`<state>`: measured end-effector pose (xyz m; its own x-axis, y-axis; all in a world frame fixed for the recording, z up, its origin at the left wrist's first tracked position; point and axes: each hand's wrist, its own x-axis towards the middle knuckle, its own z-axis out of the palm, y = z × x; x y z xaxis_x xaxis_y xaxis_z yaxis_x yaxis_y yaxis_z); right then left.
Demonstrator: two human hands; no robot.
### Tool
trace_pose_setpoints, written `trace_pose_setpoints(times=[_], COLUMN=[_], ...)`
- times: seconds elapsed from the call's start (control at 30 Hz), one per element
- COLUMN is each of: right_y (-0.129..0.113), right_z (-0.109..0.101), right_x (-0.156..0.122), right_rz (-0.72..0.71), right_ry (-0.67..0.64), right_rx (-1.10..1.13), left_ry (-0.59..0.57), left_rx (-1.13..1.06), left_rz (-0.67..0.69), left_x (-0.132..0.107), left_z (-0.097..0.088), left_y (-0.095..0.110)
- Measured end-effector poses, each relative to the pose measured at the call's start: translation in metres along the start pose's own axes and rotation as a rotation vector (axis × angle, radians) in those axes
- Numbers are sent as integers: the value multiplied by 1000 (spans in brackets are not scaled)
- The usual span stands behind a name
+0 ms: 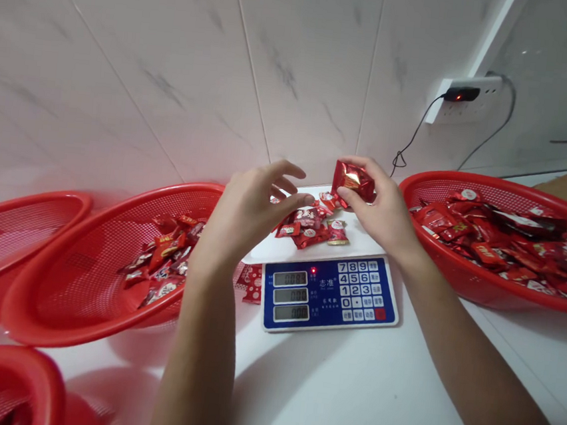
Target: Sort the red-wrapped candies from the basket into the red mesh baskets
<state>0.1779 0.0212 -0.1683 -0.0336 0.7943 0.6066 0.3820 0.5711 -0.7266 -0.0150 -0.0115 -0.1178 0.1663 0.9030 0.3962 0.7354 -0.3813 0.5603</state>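
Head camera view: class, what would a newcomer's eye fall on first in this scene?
The shiny red foil packet pinched in the right hand stands out first, above the wrapped sweets on a blue-panelled digital scale. Next come the bright red baskets, one holding a heap at right, another at left.

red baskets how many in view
4. A basket at far left, a second basket holding wrapped candies beside it, a third basket cut off by the bottom-left corner, and a fourth basket right of the scale. Others could lie out of view.
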Motion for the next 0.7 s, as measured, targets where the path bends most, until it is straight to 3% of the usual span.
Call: trace_pose_setpoints(times=[0.33,0.53,0.7], right_y=[18,6,13], right_z=[10,-3,-2], right_x=[0,3,3], right_rz=[51,-50,-24], right_ry=[-144,-3,-22], right_rx=[0,6,-69], left_ry=[-4,2,-16], left_rx=[7,14,23], left_rz=[-15,-10,-13], left_x=[-1,-1,-1], left_z=[-2,-3,-2], left_y=[3,3,3])
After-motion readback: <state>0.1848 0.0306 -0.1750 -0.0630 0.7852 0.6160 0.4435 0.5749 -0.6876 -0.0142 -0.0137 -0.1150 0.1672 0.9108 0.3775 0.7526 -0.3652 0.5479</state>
